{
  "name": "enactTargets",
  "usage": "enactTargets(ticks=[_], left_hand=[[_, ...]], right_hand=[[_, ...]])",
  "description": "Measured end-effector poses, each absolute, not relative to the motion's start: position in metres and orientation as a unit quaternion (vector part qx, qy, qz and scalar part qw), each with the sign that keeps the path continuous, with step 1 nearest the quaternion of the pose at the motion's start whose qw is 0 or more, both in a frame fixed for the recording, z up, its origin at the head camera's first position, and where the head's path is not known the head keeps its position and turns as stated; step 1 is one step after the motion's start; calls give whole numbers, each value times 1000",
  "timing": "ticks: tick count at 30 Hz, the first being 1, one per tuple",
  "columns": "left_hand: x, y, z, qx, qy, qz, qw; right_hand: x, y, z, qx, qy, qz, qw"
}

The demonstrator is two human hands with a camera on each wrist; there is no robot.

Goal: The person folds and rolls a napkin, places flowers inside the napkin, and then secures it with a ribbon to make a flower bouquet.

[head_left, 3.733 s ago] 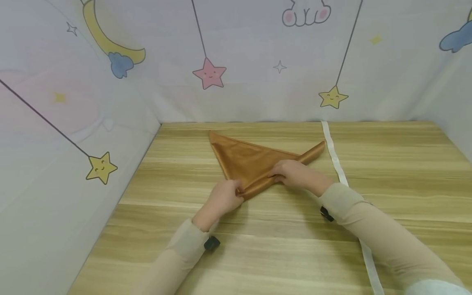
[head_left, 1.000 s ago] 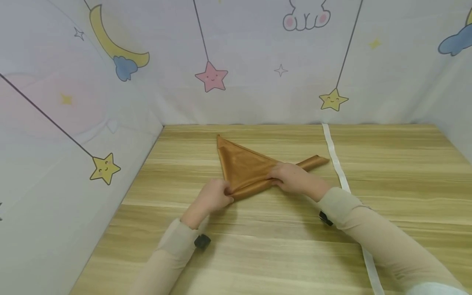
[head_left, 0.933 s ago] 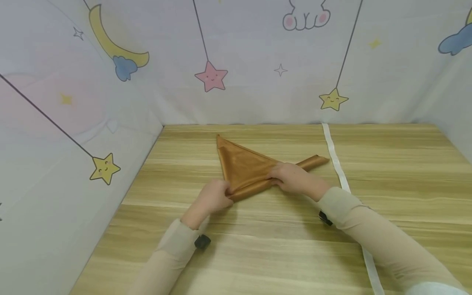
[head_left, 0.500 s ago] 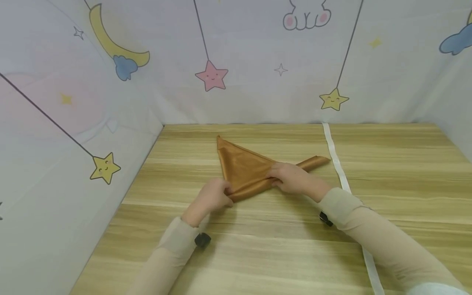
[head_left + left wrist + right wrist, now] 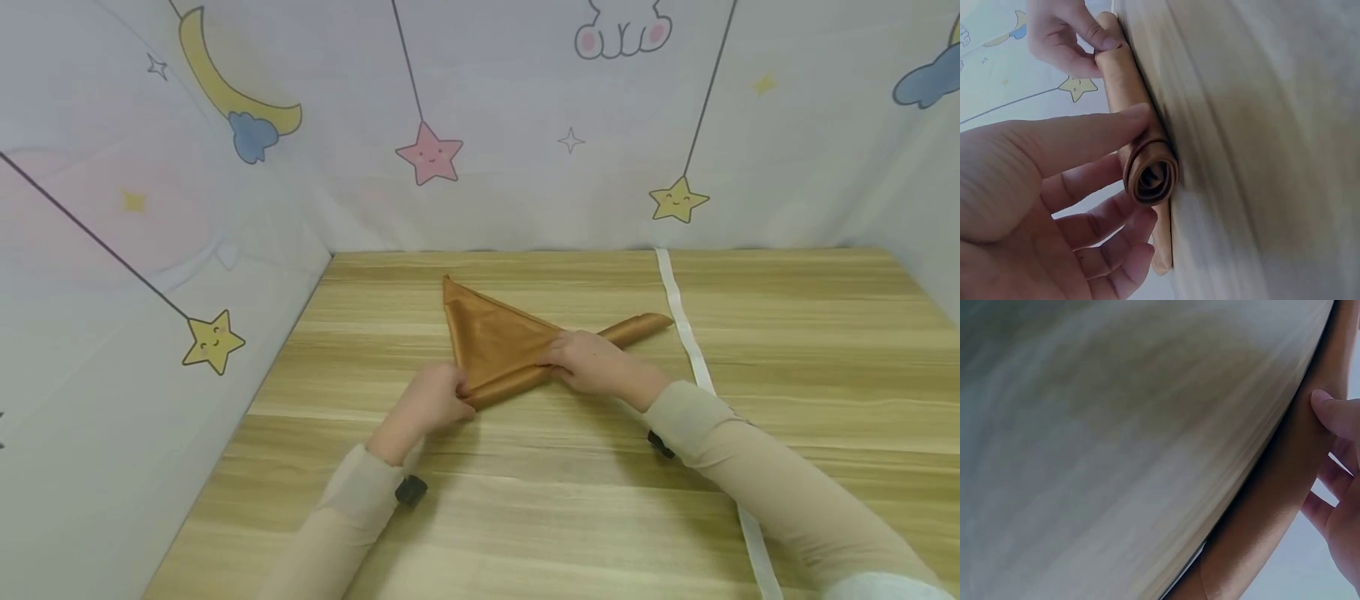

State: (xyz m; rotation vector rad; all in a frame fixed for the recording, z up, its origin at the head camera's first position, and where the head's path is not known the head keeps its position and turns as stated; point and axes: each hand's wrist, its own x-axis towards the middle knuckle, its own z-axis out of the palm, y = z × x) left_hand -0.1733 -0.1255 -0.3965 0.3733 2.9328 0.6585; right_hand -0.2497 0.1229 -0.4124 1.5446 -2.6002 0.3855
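A brown satin cloth (image 5: 498,333) lies on the table, rolled up along its near edge while its far part stays flat and pointed. My left hand (image 5: 427,408) pinches the roll near its left end. In the left wrist view the thumb presses on the roll (image 5: 1124,81), and its open end shows a spiral of layers. My right hand (image 5: 592,362) grips the roll around its middle, thumb on the near side in the right wrist view. Beyond that hand a thin rolled tail (image 5: 637,328) sticks out to the right. The fingers' undersides are partly hidden in the head view.
A white strip (image 5: 686,333) runs front to back across the wooden table (image 5: 555,508), close to the tail's tip. A pale printed curtain (image 5: 510,208) with stars and a moon hangs behind the table and at its sides.
Since the earliest frame, more of the cloth is rolled and its flat part is smaller. The tail has swung nearer, and my left hand has shifted left. Over the last second little has moved.
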Motion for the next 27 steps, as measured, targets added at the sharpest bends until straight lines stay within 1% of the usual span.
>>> enactTargets(ticks=[8,18,23,27], left_hand=[[-170,-124,-397,136,966,216,40],[-172,-129,-399,126,961,243,37],[-168,-127,-397,134,964,226,29],[-166,-124,-397,139,965,219,40]], right_hand=[[-248,127,-416,482,-865,138,25],[-246,126,-411,489,-861,133,43],[-245,124,-410,498,-856,132,50],[-245,123,-410,496,-857,137,41]])
